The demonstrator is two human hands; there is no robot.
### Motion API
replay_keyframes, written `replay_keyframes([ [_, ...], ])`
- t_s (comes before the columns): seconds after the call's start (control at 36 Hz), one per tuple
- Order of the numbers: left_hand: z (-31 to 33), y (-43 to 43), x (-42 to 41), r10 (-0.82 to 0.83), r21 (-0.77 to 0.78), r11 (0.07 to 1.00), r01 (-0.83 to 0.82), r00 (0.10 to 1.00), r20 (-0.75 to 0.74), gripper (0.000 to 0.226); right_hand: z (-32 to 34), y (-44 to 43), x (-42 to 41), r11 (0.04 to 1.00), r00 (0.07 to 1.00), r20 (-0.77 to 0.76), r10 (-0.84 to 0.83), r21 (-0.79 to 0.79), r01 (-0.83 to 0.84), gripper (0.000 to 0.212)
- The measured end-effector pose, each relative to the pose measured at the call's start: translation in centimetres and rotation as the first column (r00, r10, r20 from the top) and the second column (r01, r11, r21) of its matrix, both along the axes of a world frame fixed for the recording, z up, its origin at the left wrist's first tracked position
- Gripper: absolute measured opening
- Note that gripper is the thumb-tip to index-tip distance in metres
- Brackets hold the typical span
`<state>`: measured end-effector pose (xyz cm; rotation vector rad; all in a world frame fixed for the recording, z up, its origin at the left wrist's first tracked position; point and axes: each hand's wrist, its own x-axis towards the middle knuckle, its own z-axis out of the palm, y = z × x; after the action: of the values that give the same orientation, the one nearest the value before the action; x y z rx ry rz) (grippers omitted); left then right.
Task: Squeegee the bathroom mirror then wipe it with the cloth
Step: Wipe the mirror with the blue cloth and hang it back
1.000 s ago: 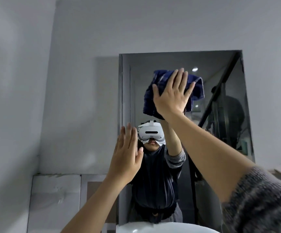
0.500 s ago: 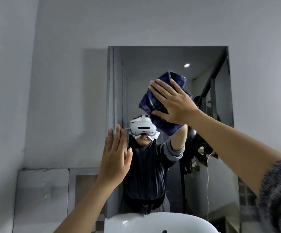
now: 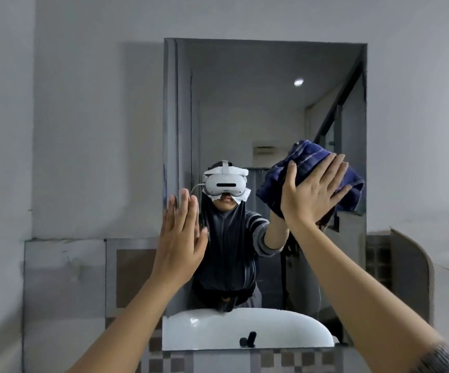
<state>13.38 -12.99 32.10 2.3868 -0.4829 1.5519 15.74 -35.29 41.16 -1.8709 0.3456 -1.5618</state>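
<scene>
Pressing a dark blue cloth (image 3: 310,172) flat against the mirror (image 3: 245,117), the right hand (image 3: 312,195) sits near the glass's right edge at mid-height, fingers spread, palm pinning the bunched fabric rather than clenching it. Left hand (image 3: 181,238): open grip, fingers straight and together, holding nothing, raised at the mirror's left edge; contact with glass cannot be told. White basin (image 3: 218,329) reflected along the mirror's bottom edge, a dark fitting (image 3: 248,340) in it. No legible writing or labels.
</scene>
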Motion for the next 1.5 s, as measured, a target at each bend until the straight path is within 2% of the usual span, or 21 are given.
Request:
replay_keyframes([
  [0.11,-1.9,0.2,-0.5,-0.021,0.014,1.0,0.022,0.999,-0.045,0.065,1.0,4.1,-0.3,1.0,1.0,0.004,0.024,0.01,-0.024,0.079],
  [0.22,-3.9,0.5,-0.3,-0.066,0.02,0.998,0.067,0.996,-0.054,0.069,2.1,8.3,-0.6,0.974,0.999,0.038,0.034,-0.225,-0.025,0.079],
  [0.31,-4.9,0.4,-0.4,-0.071,-0.002,0.997,0.071,0.996,-0.06,0.077,3.0,11.1,-0.7,0.903,0.997,0.058,0.047,-0.428,-0.018,0.079],
  [0.39,-5.6,0.6,-0.6,-0.044,0.013,0.999,0.045,0.997,-0.069,0.081,3.4,12.8,-0.8,0.736,0.993,0.077,0.087,-0.677,-0.012,0.076],
  [0.47,-6.1,0.8,-0.8,-0.03,0.007,1.0,0.03,0.997,-0.07,0.079,3.1,13.2,-0.7,0.484,0.991,0.087,0.103,-0.875,0.026,0.073],
  [0.61,-6.5,0.6,-0.8,-0.034,-0.011,0.999,0.033,0.997,-0.074,0.079,2.3,8.7,-0.6,0.065,0.994,0.074,0.078,-0.996,0.069,0.073],
  [0.67,-6.5,0.6,-0.8,-0.028,0.004,1.0,0.029,0.997,-0.071,0.075,1.8,5.4,-0.5,-0.015,0.996,0.077,0.039,-0.997,0.077,0.074],
  [0.72,-6.5,0.7,-0.6,-0.001,0.023,1.0,0.003,0.997,-0.076,0.072,1.1,2.1,-0.5,0.046,0.996,0.091,0.012,-0.995,0.091,0.076],
  [0.83,-6.4,0.4,-0.9,0.012,0.012,1.0,-0.011,0.996,-0.083,0.07,0.1,-3.7,-0.7,0.364,0.993,0.098,-0.059,-0.924,0.113,0.076],
  [0.94,-6.4,0.3,-0.9,-0.003,-0.004,1.0,0.002,0.997,-0.073,0.073,-0.9,-7.2,-0.8,0.662,0.994,0.031,-0.104,-0.744,0.093,0.076],
  [1.06,-5.2,1.1,-0.5,-0.034,0.024,0.999,0.035,0.998,-0.054,0.074,-2.7,-8.1,-0.6,0.844,0.996,0.015,-0.083,-0.531,0.079,0.077],
  [1.19,-0.3,2.0,0.4,-0.07,0.072,0.995,0.068,0.997,0.027,0.067,-4.0,-6.7,-0.3,0.961,0.998,0.002,-0.056,-0.271,0.055,0.078],
  [1.36,6.9,2.5,0.9,-0.03,0.081,0.997,0.018,0.988,0.15,0.059,-5.0,-2.9,0.0,0.995,0.999,-0.008,-0.037,0.097,0.038,0.077],
  [1.5,11.0,3.8,1.2,-0.012,0.201,0.979,-0.031,0.978,0.208,0.056,-6.2,1.1,0.1,0.993,1.0,-0.003,0.001,0.121,-0.001,0.077],
])
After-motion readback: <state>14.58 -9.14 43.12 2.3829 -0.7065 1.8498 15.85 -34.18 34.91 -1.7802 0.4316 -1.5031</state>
